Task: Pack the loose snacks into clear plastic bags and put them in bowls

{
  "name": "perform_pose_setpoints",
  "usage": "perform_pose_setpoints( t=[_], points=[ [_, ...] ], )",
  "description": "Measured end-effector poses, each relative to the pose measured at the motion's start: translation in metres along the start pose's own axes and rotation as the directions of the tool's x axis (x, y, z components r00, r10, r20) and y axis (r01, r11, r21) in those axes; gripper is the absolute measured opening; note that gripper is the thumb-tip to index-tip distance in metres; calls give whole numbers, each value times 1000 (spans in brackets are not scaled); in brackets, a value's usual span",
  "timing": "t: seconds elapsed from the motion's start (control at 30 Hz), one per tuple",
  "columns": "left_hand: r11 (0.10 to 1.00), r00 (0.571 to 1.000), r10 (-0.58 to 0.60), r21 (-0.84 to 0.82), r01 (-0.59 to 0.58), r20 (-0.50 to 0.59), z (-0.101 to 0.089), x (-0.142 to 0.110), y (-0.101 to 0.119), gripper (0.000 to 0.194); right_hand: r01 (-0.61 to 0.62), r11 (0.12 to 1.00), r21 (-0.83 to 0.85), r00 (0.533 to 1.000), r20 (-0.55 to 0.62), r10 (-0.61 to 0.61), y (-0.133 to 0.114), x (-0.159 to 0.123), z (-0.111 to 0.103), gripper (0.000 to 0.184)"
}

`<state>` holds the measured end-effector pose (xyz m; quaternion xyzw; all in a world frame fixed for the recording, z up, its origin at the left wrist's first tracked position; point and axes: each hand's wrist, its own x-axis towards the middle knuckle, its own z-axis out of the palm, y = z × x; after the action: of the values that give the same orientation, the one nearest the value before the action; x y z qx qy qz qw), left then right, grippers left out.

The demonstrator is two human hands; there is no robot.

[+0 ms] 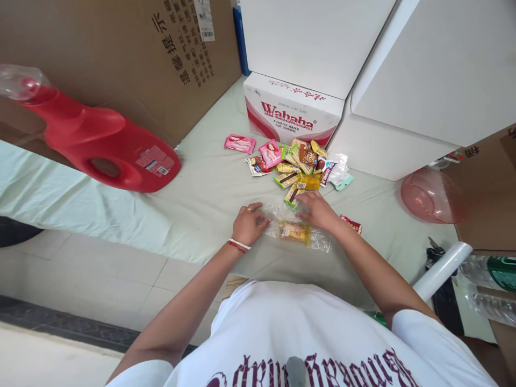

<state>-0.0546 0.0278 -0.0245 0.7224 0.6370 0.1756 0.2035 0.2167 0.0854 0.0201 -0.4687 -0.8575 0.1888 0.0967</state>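
Observation:
A clear plastic bag (300,232) with a yellow snack inside lies on the pale green sheet (193,204) in front of me. My left hand (250,223) rests on the bag's left edge with its fingers curled on the plastic. My right hand (318,209) lies at the bag's upper right, fingers reaching toward a pile of small wrapped snacks (294,166). A pink wafer pack (240,143) lies apart at the pile's left. A small red packet (351,223) sits by my right wrist.
A red detergent jug (100,145) lies on its side at the left. A Wahaha carton (290,113) and white boxes (403,80) stand behind the pile. A pink plastic bowl (431,196), a roll of clear film (441,271) and bottles are at the right. Tiled floor shows lower left.

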Motion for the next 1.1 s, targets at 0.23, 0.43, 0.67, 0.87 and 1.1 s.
perform_pose_setpoints(
  t=[0.23, 0.43, 0.67, 0.87, 1.1],
  points=[
    [991, 987, -135, -17, 134, -83, 4, 8, 22, 91, -7, 981, 194, 1000, 13, 5, -10, 39, 11, 8],
    [971, 970, -233, -37, 236, 71, 2, 19, 24, 66, -71, 917, 392, 997, 58, 52, -14, 42, 4, 16],
    [973, 972, -226, -38, 229, 70, 6, 21, 19, 12, -185, 945, 270, 965, 233, 123, -31, 20, 0, 30],
    [976, 985, -163, -155, 153, -58, 1, 13, 13, 3, 122, 989, -88, 964, 250, -96, -78, -25, 20, 34],
    [827, 977, -180, -519, 214, 115, -27, -2, 14, 8, 102, 969, -224, 974, 219, -52, -99, -48, 41, 46]
  ],
)
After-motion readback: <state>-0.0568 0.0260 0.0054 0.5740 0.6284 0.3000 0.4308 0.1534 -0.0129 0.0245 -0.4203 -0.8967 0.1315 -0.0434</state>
